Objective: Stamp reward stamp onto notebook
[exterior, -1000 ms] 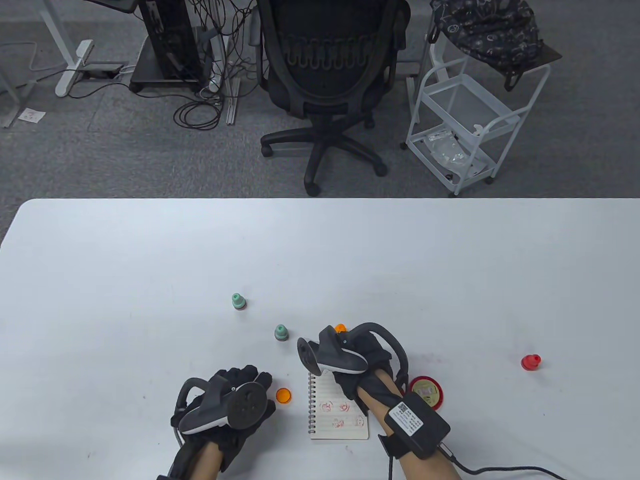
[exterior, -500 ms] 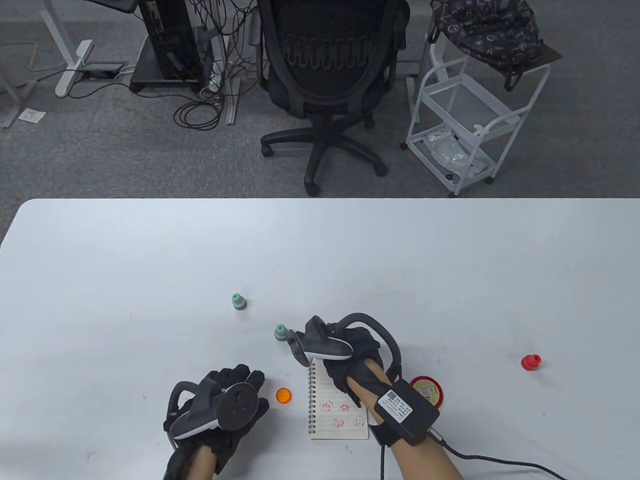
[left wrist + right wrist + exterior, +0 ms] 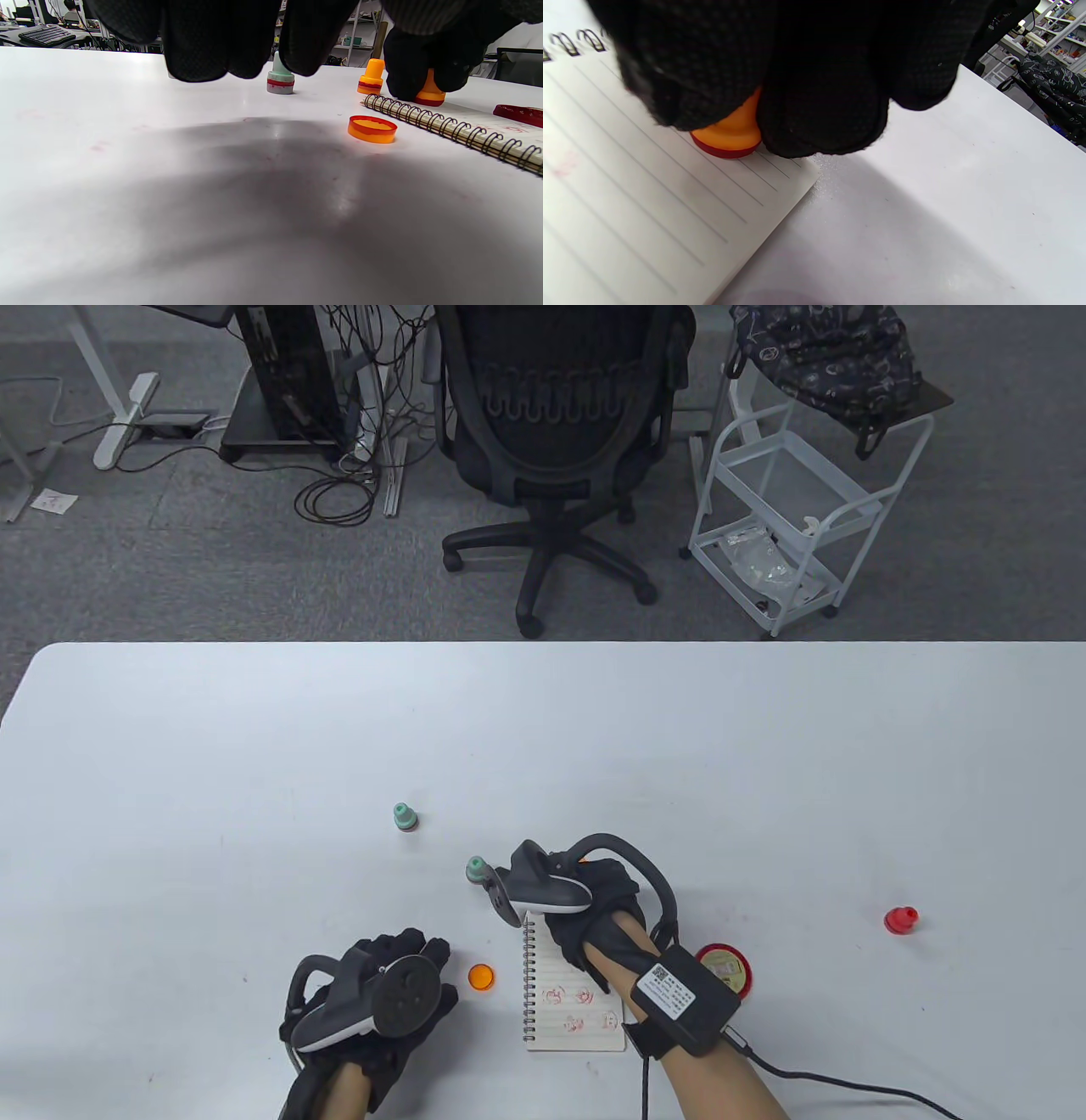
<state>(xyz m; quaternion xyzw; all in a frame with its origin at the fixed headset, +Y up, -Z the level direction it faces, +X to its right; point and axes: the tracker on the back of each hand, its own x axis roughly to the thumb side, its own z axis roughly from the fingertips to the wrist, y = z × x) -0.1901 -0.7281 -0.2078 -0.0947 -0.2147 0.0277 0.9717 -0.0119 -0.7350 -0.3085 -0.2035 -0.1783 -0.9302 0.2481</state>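
We held the orange stamp [image 3: 729,137] upright in our right hand [image 3: 598,912], its red base pressed flat on the lined page of the notebook [image 3: 551,1027], at the far corner of the page near the spiral binding. Our fingers [image 3: 823,106] were clamped together around the stamp's body from above, probably so that the push went straight down and the print came out even. The notebook lay near the front edge of the table [image 3: 254,746], and it already carried several red prints on its nearer part, so the free far part was a sensible place for a new one. The wrist was raised above the page and the hand bent down over the stamp. Our left hand [image 3: 382,993] hovered low over the table beside the notebook, palm down, holding nothing, with the fingers loosely together and hanging toward the surface. The orange cap [image 3: 372,128] lay between this hand and the spiral, most likely put aside to be at hand for closing the stamp. A second orange stamp [image 3: 371,76] and a green stamp [image 3: 280,78] stood further back, apart from the work.
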